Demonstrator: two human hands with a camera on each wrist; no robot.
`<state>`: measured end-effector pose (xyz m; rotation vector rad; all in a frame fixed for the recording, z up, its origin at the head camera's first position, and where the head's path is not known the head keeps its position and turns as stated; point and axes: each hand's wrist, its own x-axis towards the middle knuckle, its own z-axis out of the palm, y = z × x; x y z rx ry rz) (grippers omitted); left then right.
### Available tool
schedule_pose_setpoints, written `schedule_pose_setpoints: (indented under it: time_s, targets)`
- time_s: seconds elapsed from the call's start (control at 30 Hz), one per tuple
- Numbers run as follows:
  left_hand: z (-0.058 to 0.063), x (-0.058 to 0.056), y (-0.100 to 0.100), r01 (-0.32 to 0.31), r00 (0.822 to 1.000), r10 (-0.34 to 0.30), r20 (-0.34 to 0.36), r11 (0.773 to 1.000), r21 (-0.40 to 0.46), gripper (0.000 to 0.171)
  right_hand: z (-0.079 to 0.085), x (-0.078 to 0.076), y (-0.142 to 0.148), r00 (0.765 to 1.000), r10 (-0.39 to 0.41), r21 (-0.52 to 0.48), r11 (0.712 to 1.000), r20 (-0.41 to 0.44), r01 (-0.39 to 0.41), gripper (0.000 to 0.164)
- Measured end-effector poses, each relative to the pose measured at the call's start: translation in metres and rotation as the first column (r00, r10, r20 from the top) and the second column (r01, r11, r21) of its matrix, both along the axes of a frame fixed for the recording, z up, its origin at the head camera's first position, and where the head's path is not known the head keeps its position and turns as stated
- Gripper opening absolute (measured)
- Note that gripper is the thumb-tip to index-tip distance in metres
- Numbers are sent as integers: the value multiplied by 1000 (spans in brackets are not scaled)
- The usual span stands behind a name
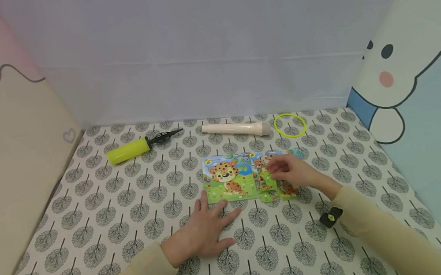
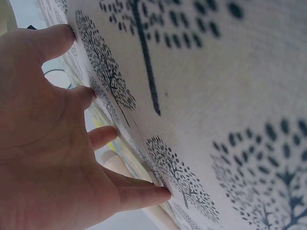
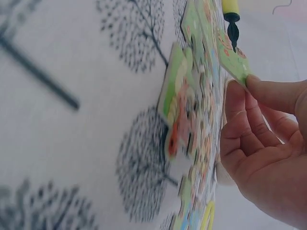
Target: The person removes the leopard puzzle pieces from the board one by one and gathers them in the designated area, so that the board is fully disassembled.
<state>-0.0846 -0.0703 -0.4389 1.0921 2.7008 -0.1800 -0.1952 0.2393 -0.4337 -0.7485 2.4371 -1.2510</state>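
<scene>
A flat picture board (image 1: 225,191) with a spotted leopard cub on green grass lies mid-table. My left hand (image 1: 207,231) rests on the cloth with fingers spread, its fingertips near the board's lower left edge. In the left wrist view those fingers (image 2: 144,197) look straight, the palm raised off the cloth. Between thumb and fingers my right hand (image 1: 292,172) pinches a green puzzle piece (image 3: 232,60), held above other puzzle pieces (image 3: 175,103). Several of these loose pieces (image 1: 289,191) lie right of the board, partly hidden by the right hand.
Behind the board lie a yellow hand pump (image 1: 129,151) with a black nozzle, a pale microphone-shaped stick (image 1: 233,128) and a yellow-green ring (image 1: 304,130). A tree-print cloth (image 1: 116,254) covers the table. Fabric walls (image 1: 207,85) stand at the back and sides.
</scene>
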Motion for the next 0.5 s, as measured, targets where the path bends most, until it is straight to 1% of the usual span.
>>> schedule_pose_setpoints:
  time_s: [0.1, 0.27, 0.33, 0.5]
  targets:
    - [-1, 0, 0, -3, 1000, 3, 2, 1000, 7, 73, 0, 1, 14, 1000, -14, -6, 1000, 13, 14, 23]
    - [-1, 1, -1, -2, 1000, 2, 8, 1000, 17, 73, 0, 7, 32, 999, -33, 11, 999, -21, 34, 22]
    - [-1, 1, -1, -3, 1000, 3, 8, 1000, 18, 73, 1, 9, 39, 999, -42, 33, 999, -23, 42, 21]
    - [-1, 1, 0, -6, 1000, 6, 8, 1000, 11, 73, 3, 14, 56, 997, -66, 74, 995, 27, 64, 25]
